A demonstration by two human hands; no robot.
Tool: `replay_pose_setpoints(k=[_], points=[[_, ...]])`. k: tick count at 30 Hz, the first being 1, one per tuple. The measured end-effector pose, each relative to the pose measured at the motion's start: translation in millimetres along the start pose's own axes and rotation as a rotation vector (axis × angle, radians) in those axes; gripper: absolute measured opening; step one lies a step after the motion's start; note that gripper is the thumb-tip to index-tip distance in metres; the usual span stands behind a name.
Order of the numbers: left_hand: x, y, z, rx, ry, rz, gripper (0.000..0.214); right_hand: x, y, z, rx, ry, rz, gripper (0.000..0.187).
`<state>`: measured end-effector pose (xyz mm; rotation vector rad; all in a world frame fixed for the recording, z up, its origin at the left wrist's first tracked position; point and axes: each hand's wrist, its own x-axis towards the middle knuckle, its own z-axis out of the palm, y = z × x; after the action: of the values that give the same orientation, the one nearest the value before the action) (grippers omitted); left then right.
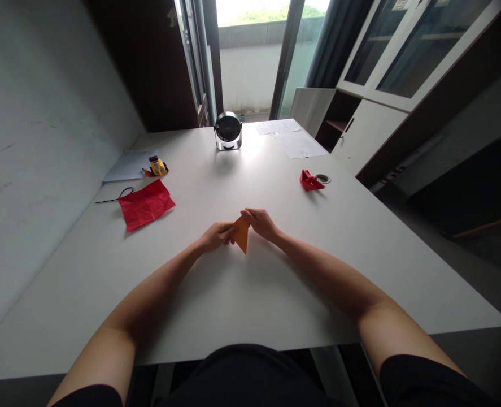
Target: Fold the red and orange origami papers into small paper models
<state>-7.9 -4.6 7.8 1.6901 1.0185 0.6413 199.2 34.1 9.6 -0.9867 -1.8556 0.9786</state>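
Note:
Between my two hands is a folded piece of orange paper (242,234), with one pointed corner aimed down toward me. My left hand (217,235) pinches its left side, thumb on top and fingers underneath. At the upper right edge my right hand (259,220) is closed on the same paper, thumb and fingers together. The paper is held just above the white table (216,305). How many layers it has, and its far side, are hidden by my fingers.
A creased red paper sheet (146,204) lies left, near a black cord (114,198) and a yellow toy (157,166). A folded red paper figure (310,181) sits right beside a tape roll (323,178). A small fan (228,129) and printed sheets (299,145) are at the back.

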Motion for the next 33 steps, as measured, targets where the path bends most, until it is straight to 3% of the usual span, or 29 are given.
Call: replay_pose_setpoints(k=[3, 8, 17, 24, 28, 33], points=[[1.9, -0.1, -0.2, -0.075, 0.012, 0.002, 0.041, 0.2, -1.0, -2.2, -0.014, 0.033, 0.010, 0.061], [4.7, -2.9, 0.1, -0.231, 0.172, 0.014, 0.038, 2.6, 2.0, -3.5, 0.014, 0.044, 0.024, 0.059], [7.3, -12.4, -1.3, -0.264, 0.234, 0.044, 0.039, -0.1, 2.5, 2.6, 0.098, -0.199, 0.035, 0.040], [6.0, -10.1, -0.6, -0.160, 0.182, 0.023, 0.041, 1.1, 2.9, -1.6, -0.007, -0.082, 0.102, 0.060], [6.2, -10.3, 1.0, -0.156, 0.169, 0.021, 0.040, 2.3, 4.1, -2.6, -0.015, 0.021, 0.071, 0.063], [6.1, -8.2, 2.8, -0.179, 0.167, 0.026, 0.039, 3.2, 8.1, -1.3, -0.018, 0.053, 0.045, 0.063]])
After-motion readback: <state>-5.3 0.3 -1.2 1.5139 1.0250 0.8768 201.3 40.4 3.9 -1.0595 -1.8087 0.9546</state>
